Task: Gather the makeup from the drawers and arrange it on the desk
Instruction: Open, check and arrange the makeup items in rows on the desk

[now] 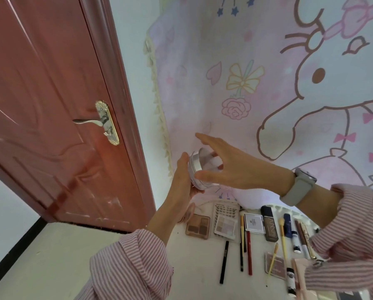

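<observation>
I hold a round silver jar (197, 168) up in front of the wall hanging, above the white desk (194, 263). My left hand (182, 180) grips its base from the left. My right hand (226, 167) is spread over its open top, fingers reaching inside; a grey watch sits on that wrist. Below on the desk lie a brown eyeshadow palette (198, 226), a pale shimmer palette (225, 225), a white compact (255, 223), a dark rectangular case (270, 226), several pencils (246, 245), a black liner pen (224, 262), yellow-handled brushes (282, 234) and small tubes (294, 234).
A pink cartoon-rabbit cloth (268, 83) hangs on the wall behind the desk. A red-brown door (51, 105) with a metal handle (90, 121) stands to the left. The pale floor (40, 267) lies beyond the desk's left edge.
</observation>
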The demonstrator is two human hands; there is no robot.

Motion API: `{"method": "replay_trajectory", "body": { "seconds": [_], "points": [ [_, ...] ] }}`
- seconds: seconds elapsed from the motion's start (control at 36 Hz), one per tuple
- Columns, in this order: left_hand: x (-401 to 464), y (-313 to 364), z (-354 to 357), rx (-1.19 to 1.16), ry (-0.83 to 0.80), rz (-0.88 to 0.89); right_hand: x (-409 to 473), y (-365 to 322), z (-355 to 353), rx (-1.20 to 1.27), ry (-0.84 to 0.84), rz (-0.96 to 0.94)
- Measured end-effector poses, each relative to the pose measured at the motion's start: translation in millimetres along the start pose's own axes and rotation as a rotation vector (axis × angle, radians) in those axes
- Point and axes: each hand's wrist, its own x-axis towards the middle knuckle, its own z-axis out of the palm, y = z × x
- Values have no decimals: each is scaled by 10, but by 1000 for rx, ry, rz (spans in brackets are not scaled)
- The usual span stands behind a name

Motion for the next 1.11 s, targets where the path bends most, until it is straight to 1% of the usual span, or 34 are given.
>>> {"method": "replay_trajectory", "body": {
  "seconds": [0.08, 0.19, 0.31, 0.39, 0.47, 0.53, 0.58, 0.64, 0.69, 0.75, 0.81, 0.86, 0.89, 0.97, 1.06, 1.11],
  "points": [
    [31, -16, -37, -6, 5, -33, 34, 3, 11, -101, 14, 52],
    [27, -48, -82, -52, 17, -90, 13, 20, 1, -113, -41, -41],
    [6, -65, -184, -218, -14, -259, 13, 84, -15, -159, -66, -141],
    [-40, -116, -300, -363, -9, -374, 24, 176, 4, -62, -45, -135],
    [-91, -280, -473, -517, -9, -432, -2, 330, 149, 177, -1, -44],
    [-126, -487, -625, -614, 40, -447, -55, 474, 367, 445, 25, 94],
    [-181, -741, -767, -721, 118, -479, -119, 668, 710, 875, 57, 305],
    [-259, -1019, -889, -727, 213, -518, -198, 859, 1144, 1293, 106, 568],
    [-352, -1286, -993, -646, 305, -550, -291, 1002, 1578, 1545, 182, 796],
    [-464, -1518, -1062, -622, 361, -589, -367, 1074, 1949, 1651, 261, 970],
    [-561, -1720, -1116, -632, 439, -629, -388, 1092, 2216, 1635, 333, 1090],
    [-610, -1895, -1168, -576, 541, -655, -364, 1112, 2413, 1547, 383, 1163],
    [-617, -1978, -1205, -513, 579, -662, -340, 1135, 2504, 1491, 385, 1172],
    [-594, -2164, -1298, -300, 629, -663, -256, 1234, 2736, 1304, 348, 1185],
    [-503, -2297, -1382, 0, 624, -654, -192, 1334, 2919, 1132, 318, 1208],
    [-410, -2338, -1424, 114, 621, -639, -151, 1351, 2978, 1059, 293, 1204]
  ]
}}
